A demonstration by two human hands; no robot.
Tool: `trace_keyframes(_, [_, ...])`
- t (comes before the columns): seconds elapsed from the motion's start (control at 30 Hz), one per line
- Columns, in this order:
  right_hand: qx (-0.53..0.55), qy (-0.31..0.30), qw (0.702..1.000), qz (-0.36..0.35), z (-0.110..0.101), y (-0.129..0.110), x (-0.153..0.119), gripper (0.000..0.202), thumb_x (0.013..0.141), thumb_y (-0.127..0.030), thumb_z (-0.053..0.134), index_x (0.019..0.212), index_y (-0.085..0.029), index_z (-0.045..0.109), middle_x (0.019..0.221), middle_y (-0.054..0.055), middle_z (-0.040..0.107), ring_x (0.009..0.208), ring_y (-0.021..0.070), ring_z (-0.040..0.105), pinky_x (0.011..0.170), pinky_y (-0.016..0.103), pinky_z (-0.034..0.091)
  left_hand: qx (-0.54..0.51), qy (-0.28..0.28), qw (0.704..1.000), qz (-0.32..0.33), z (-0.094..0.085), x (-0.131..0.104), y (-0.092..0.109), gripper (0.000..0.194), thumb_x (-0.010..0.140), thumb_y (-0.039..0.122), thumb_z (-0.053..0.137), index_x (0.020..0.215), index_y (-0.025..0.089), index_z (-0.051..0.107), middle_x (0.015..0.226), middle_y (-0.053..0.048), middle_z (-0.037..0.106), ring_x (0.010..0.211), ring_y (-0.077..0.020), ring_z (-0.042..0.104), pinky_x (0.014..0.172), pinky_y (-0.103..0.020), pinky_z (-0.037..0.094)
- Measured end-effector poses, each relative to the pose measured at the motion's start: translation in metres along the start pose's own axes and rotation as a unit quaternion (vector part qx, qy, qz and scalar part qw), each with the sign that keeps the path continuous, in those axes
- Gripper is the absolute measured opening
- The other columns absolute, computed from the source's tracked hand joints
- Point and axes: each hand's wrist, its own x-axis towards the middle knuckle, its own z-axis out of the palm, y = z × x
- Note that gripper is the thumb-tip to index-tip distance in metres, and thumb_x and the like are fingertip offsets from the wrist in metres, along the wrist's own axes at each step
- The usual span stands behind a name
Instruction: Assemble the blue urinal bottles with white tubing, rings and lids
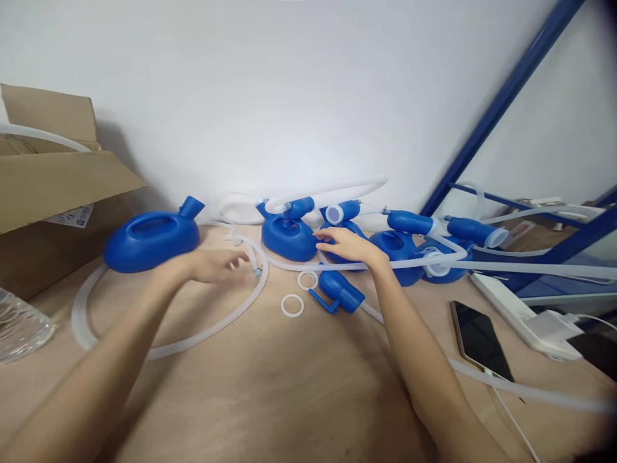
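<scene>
My left hand (216,265), slightly blurred, hovers with fingers apart beside a clear hose (241,307) whose end carries a small metal clamp (258,272). Behind that wrist lies a blue plastic urinal bottle (149,241) with a handle opening and an angled neck. My right hand (346,244) has its fingers stretched out at the right side of another blue bottle (282,243); whether they touch it I cannot tell. Below this hand lie a loose blue spout piece (340,292) with a lever-like arm and two white rings, one nearer ring (292,306) and one farther ring (308,280).
Several more blue bottles (398,247) with hoses stand along the wall at right. A cardboard box (58,186) and clear plastic (22,325) are at left. A phone (482,341), a power strip (520,315) and a blue metal frame (501,106) are at right.
</scene>
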Motion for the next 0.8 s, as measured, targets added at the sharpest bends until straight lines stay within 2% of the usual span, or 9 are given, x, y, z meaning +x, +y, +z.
trace_keyframes(0.07, [0.001,-0.043,0.999,0.022,-0.004,0.005,-0.002,0.056,0.098,-0.042,0.063,0.149,-0.018,0.061,0.138,0.014,0.071,0.121,0.0314,0.069,0.105,0.041,0.053,0.068,-0.077,0.994,0.037,0.034,0.012,0.018,0.088,0.071,0.075,0.072,0.142,0.024,0.063,0.131,-0.013,0.075,0.112,-0.0323,0.074,0.093,-0.036,0.058])
trace_keyframes(0.13, [0.007,-0.093,0.995,0.038,-0.004,0.005,-0.003,0.059,0.096,-0.044,0.065,0.149,-0.018,0.061,0.127,0.013,0.075,0.114,0.0312,0.072,0.1,0.039,0.054,0.094,-0.093,0.99,0.043,0.06,0.021,0.027,0.085,0.073,0.064,0.074,0.148,0.026,0.058,0.145,-0.015,0.067,0.122,-0.0352,0.07,0.098,-0.039,0.056])
trace_keyframes(0.2, [0.002,-0.127,0.991,0.048,-0.004,0.002,-0.005,0.061,0.094,-0.046,0.067,0.149,-0.019,0.061,0.122,0.012,0.075,0.112,0.0315,0.072,0.098,0.038,0.054,0.109,-0.089,0.989,0.036,0.07,0.026,0.027,0.08,0.078,0.055,0.072,0.152,0.029,0.054,0.151,-0.015,0.062,0.127,-0.0365,0.067,0.101,-0.043,0.054])
trace_keyframes(0.33, [-0.028,-0.191,0.978,0.081,-0.002,-0.005,-0.01,0.084,0.086,-0.058,0.075,0.158,-0.023,0.051,0.136,0.012,0.07,0.121,0.0349,0.069,0.105,0.041,0.053,0.137,-0.071,0.988,0.003,0.057,0.025,0.007,0.073,0.085,0.044,0.064,0.155,0.03,0.05,0.145,-0.017,0.066,0.129,-0.0383,0.065,0.104,-0.047,0.051])
trace_keyframes(0.47, [-0.025,-0.248,0.964,0.095,0.0,-0.004,-0.011,0.115,0.066,-0.062,0.09,0.164,-0.025,0.043,0.165,0.012,0.049,0.146,0.0406,0.053,0.12,0.046,0.045,0.168,-0.057,0.983,-0.045,0.034,0.021,-0.021,0.076,0.083,0.036,0.059,0.158,0.027,0.049,0.143,-0.021,0.066,0.127,-0.0416,0.065,0.101,-0.049,0.051])
trace_keyframes(0.57, [-0.013,-0.254,0.963,0.091,0.001,-0.001,-0.011,0.116,0.061,-0.056,0.093,0.163,-0.028,0.045,0.169,0.009,0.044,0.151,0.0399,0.048,0.123,0.046,0.043,0.176,-0.062,0.979,-0.076,0.025,0.02,-0.036,0.078,0.076,0.038,0.063,0.153,0.025,0.056,0.142,-0.02,0.067,0.125,-0.0423,0.065,0.097,-0.047,0.053])
trace_keyframes(0.63, [-0.01,-0.249,0.964,0.093,-0.001,-0.001,-0.013,0.114,0.063,-0.058,0.092,0.163,-0.029,0.044,0.169,0.007,0.044,0.15,0.0391,0.048,0.123,0.046,0.043,0.17,-0.069,0.98,-0.083,0.022,0.02,-0.04,0.08,0.074,0.044,0.066,0.151,0.025,0.059,0.139,-0.02,0.07,0.121,-0.0422,0.067,0.095,-0.046,0.053])
trace_keyframes(0.7, [0.009,-0.253,0.961,0.114,-0.004,-0.002,-0.015,0.117,0.068,-0.066,0.087,0.167,-0.03,0.037,0.165,0.008,0.049,0.142,0.0381,0.058,0.119,0.046,0.047,0.158,-0.075,0.981,-0.08,0.02,0.02,-0.038,0.087,0.075,0.056,0.066,0.155,0.024,0.055,0.133,-0.019,0.073,0.117,-0.0414,0.069,0.095,-0.045,0.053])
trace_keyframes(0.8, [0.074,-0.274,0.946,0.156,-0.006,-0.004,-0.016,0.106,0.079,-0.077,0.072,0.168,-0.032,0.034,0.147,0.009,0.067,0.102,0.03,0.078,0.099,0.043,0.059,0.121,-0.077,0.989,-0.045,0.015,0.018,-0.024,0.097,0.081,0.075,0.054,0.164,0.025,0.043,0.13,-0.017,0.074,0.117,-0.0376,0.07,0.098,-0.042,0.051])
